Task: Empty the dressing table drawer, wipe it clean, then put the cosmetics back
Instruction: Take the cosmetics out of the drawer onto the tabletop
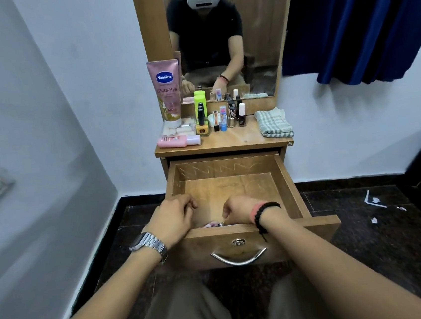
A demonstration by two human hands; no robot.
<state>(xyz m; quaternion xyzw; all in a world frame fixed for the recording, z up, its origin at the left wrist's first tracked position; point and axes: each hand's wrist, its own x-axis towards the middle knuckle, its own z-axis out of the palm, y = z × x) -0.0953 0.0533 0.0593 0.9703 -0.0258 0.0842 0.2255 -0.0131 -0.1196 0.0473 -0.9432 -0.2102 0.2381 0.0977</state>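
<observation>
1. Head view. The drawer (229,183) is pulled fully out of the dressing table (222,142); its floor is mostly bare wood.
2. Left hand (173,221), metal watch on the wrist, reaches over the drawer's front left corner, fingers curled inward. Cannot tell whether it holds anything.
3. Right hand (238,209), black bead bracelet on the wrist, reaches into the drawer's near end with fingers bent down. Grip contents cannot be made out.
4. Small pinkish items (213,224) lie at the drawer's front wall, between the two hands; too hidden to identify.
5. Above the drawer, on the tabletop's left side, a pink tube (167,93) stands cap down. Label reads "Vaseline" and "Gluta-Hya", with "10X" lower down.
6. In front of that tube a pink bottle (177,140) lies on its side; its print is unreadable.
7. Above the drawer's middle stands a cluster of small bottles (221,116), including a green bottle (200,103). No legible text.
8. Above the drawer's right side rests a folded checked cloth (273,123).
9. The mirror (220,38) rises behind the tabletop.
</observation>
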